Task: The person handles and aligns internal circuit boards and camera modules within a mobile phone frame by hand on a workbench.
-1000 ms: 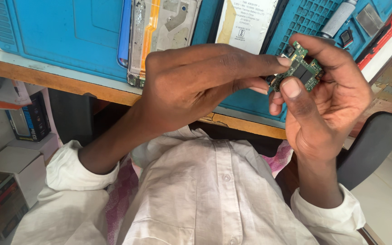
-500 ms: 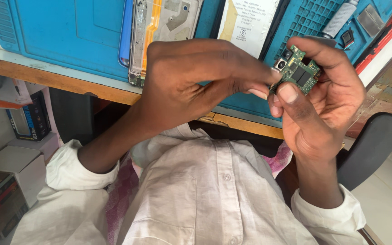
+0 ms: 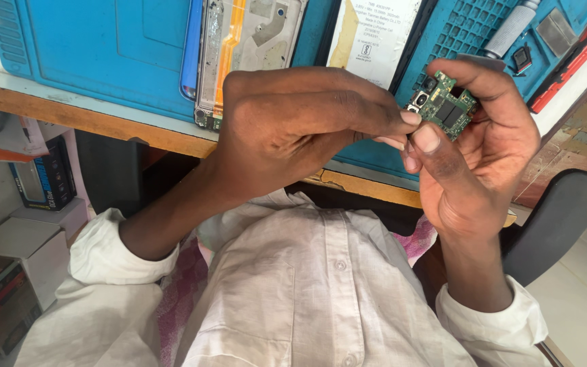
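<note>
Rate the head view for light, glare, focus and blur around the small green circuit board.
Head view: even, soft daylight; both hands and the circuit board sharp, no motion blur; mild glare on the phone frame and blue mat; slight wide-angle bending at the edges.

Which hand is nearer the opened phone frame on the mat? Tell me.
Left. The left hand overlaps the phone frame at its lower end; the right hand holds the circuit board farther right.

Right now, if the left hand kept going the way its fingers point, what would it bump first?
The left hand points right, so it would probably first meet the small green circuit board pinched in the right hand. Its fingertips already look about touching it.
</note>
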